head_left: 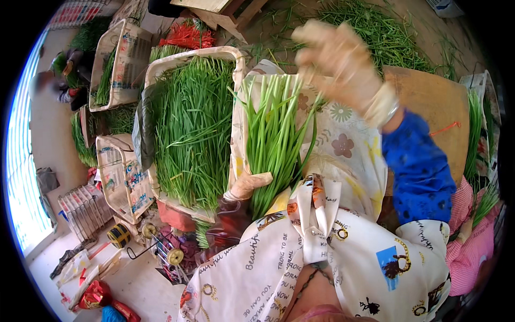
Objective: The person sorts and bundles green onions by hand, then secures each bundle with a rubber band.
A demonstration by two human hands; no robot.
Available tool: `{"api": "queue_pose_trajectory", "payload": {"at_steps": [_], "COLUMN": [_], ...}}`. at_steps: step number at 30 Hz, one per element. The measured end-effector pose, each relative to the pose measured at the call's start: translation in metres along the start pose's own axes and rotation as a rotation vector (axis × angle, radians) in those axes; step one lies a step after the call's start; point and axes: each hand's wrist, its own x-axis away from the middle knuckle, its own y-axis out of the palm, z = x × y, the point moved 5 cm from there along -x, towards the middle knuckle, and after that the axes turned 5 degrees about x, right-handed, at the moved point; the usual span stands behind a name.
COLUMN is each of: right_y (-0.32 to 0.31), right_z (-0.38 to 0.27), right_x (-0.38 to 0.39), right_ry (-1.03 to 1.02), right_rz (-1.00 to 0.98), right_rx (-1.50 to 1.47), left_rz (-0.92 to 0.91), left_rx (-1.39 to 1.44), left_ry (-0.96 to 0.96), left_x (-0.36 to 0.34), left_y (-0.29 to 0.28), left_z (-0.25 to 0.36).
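A loose bunch of long green chives (271, 134) lies across the flower-patterned cloth on my lap, pale stem ends pointing away from me. My left hand (249, 185), in a pale glove, is closed round its lower left side, with the thumb across the stems. To the upper right of those stem ends, my right hand (340, 70) is raised, gloved too and blurred by motion. Its fingers look spread and nothing shows in them. Directly left of the bunch stands a white plastic crate (240, 70) packed with more chives (193, 134).
Loose greens (370, 35) cover the floor ahead. Red ties (188, 36) lie beyond the crate, near a wooden stool (225, 13). More crates (123, 174) stand at left, where another person (75, 70) handles greens. A brown board (429, 118) lies at right, beside someone in pink checks (472, 241).
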Motion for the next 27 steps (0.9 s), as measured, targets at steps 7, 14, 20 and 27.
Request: {"api": "queue_pose_trajectory", "payload": {"at_steps": [7,14,20,27], "right_y": [0.065,0.054,0.059,0.081], "right_z": [-0.035,-0.029,-0.037,0.008], "right_x": [0.039,0.037,0.043,0.036], "right_ry": [0.081,0.122,0.054,-0.104], "right_rz": [-0.255,-0.424,-0.384,-0.179], "right_rx": [0.404,0.237,0.396,0.611], "left_rz": [0.008,0.002,-0.013,0.0], "left_rx": [-0.106,-0.118,-0.036,-0.038], "left_ry": [0.022,-0.04,-0.056,-0.018], "left_x": [-0.001,-0.001,0.0,-0.002], "left_y": [0.021,0.016,0.018,0.016], "left_z": [0.008,0.004,0.002,-0.002]}}
